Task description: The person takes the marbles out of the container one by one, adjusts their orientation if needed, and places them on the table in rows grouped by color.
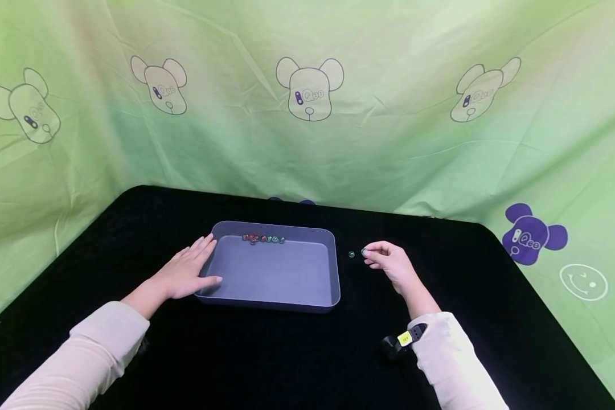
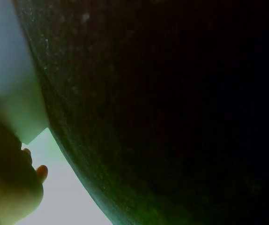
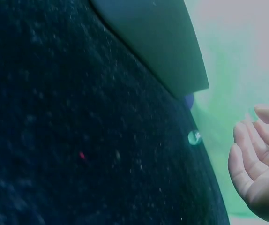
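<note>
A grey rectangular tray (image 1: 271,273) lies on the black table. Its far side holds a row of several marbles, red ones (image 1: 251,238) at the left and green ones (image 1: 274,240) at the right. My left hand (image 1: 187,270) rests over the tray's left rim, fingers straight and thumb reaching inside. To the right of the tray, my right hand (image 1: 392,265) pinches a small green marble (image 1: 364,251) between thumb and fingertips, which mostly cover it. Another green marble (image 1: 351,254) sits on the cloth between that hand and the tray; the right wrist view shows this marble (image 3: 195,137) too.
Black cloth (image 1: 297,353) covers the table, which has rounded far corners. A green curtain (image 1: 389,159) printed with bear heads hangs behind and at both sides. A dark wrist strap with a yellow label (image 1: 405,339) is on the right sleeve.
</note>
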`<state>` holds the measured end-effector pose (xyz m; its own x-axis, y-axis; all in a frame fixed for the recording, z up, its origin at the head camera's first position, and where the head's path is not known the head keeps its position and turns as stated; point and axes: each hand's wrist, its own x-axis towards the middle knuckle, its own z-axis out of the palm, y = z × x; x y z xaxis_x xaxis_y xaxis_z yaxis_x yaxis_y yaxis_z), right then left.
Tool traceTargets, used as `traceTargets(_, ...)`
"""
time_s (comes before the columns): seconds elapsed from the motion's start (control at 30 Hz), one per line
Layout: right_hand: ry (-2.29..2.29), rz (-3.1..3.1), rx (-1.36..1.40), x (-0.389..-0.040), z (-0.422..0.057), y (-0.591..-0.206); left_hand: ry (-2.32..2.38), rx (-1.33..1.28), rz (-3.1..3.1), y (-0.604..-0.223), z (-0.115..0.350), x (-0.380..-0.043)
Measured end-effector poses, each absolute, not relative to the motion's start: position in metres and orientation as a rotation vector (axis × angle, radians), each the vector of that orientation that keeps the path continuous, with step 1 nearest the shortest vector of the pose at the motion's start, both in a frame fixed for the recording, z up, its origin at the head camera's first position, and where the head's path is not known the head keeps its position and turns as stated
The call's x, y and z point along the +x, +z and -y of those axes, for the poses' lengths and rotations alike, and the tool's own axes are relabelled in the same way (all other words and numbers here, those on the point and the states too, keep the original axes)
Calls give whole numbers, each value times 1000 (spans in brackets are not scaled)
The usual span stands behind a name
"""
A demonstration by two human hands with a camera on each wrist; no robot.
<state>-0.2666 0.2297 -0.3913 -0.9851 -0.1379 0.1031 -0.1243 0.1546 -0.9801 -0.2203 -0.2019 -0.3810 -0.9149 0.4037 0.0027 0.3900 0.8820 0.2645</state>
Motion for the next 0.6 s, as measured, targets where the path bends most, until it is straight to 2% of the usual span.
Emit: traceTargets(0.6,-1825,-2529,-147,-267,-237,-384,400,625,-2996,-380,201,-220)
